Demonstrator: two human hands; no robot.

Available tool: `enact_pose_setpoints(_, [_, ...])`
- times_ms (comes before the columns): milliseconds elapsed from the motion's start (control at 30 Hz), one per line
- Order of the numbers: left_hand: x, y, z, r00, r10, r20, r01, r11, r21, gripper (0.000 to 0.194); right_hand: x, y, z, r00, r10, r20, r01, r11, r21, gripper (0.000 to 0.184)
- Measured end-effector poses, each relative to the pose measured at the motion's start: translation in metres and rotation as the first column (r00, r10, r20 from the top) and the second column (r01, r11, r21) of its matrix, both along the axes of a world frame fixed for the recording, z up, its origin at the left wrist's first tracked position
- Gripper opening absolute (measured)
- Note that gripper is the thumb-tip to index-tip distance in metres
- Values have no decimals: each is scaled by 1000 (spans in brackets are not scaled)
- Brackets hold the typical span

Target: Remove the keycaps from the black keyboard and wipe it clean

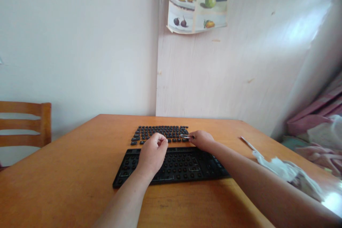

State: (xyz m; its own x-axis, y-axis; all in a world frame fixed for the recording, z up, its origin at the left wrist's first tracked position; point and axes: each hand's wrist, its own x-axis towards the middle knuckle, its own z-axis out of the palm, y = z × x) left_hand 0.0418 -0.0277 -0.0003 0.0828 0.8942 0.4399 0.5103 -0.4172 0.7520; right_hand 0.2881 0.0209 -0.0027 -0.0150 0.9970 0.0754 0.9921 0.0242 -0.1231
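A black keyboard base (184, 165) with its keycaps off lies across the table in front of me. Behind it, loose black keycaps (160, 130) are laid out in rows like a keyboard. My left hand (156, 148) is closed in a pinch above the base's far edge, near the front keycaps; whatever its fingertips may hold is hidden. At the right end of the rows, my right hand (201, 139) grips a small wire tool (185, 136), which looks like a keycap puller. Its thin metal prongs point left over the keycaps. My forearms cover parts of the base.
The wooden table (66, 171) meets the wall at its far side. To the right lie a thin white stick (248, 143) and a crumpled plastic bag (283, 169). A wooden chair (24, 124) stands at left; pink cloth (310, 119) is heaped at right.
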Motion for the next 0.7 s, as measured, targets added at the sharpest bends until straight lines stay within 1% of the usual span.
enact_pose_setpoints(100, [0,0,0,1000,3,-2,-3,1000,5,14,1,0,-2,1000,-1,-28,2,1000,14,25])
enact_pose_setpoints(200, [0,1,-1,1000,4,-8,-4,1000,4,15,3,0,-1,996,4,-92,0,999,48,24])
enact_pose_setpoints(300, [-1,1,-2,1000,0,-8,0,1000,7,15,9,1,4,981,7,-193,14,994,105,25])
enact_pose_setpoints(400, [-1,1,-1,1000,4,-8,-4,1000,9,14,18,-3,13,946,24,-324,34,984,173,33])
enact_pose_setpoints(500, [-1,-1,2,1000,4,-22,-4,1000,-4,14,31,-15,22,875,36,-482,83,971,222,42])
enact_pose_setpoints(600, [-1,-2,3,999,-13,-37,13,1000,-7,16,50,-33,28,760,24,-649,147,967,208,49])
enact_pose_setpoints(700, [-1,-1,1,998,-15,-58,15,1000,-4,18,74,-49,28,642,19,-766,206,959,196,49])
